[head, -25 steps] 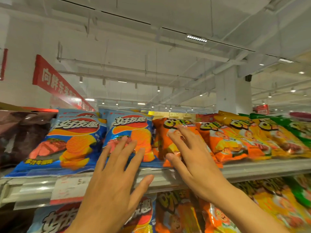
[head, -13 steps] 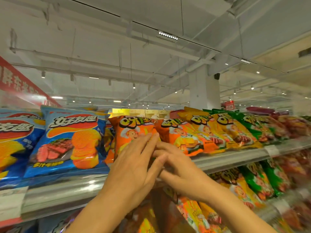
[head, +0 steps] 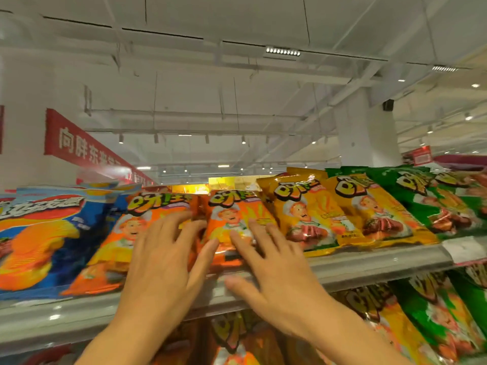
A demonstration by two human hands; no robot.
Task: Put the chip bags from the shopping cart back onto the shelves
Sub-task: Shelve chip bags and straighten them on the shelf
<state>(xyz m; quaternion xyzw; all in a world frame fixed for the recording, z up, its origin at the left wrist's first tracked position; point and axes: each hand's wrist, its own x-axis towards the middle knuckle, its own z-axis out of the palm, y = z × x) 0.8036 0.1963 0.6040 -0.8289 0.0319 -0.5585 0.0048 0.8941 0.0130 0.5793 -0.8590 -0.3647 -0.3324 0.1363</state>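
Far left of the hands: blue chip bags (head: 39, 241) lie on the upper shelf (head: 369, 270), tops tipped back and away from the viewer, long axis running front to back. Large wavy orange chips are printed on them; the white Chinese lettering on a red band is too blurred to read.
Left hand: the left hand (head: 163, 270) is spread, fingers straight, lying flat on an orange chip bag (head: 118, 246) whose top points away. The bag shows a cartoon chef and yellow-green bubble lettering that cannot be read for certain.
Between the hands: a second orange chip bag (head: 232, 222) of the same design lies just beside the first, edges touching or overlapping.
Right hand: the right hand (head: 279, 283) is spread too, fingertips pressing the lower part of the second orange bag, thumb resting on the shelf's front rail.
Right of the hands: yellow chip bags (head: 311, 206) with the same chef and lettering lean back in a row, then green chip bags (head: 434, 201) further right. A white price tag (head: 461, 250) sits on the rail; its print is illegible.
Below the hands: a lower shelf row holds more orange, yellow and green bags (head: 442, 320) of the same brand.
Above and left of the hands: a red banner (head: 79, 146) on the wall carries white Chinese characters, only partly legible.
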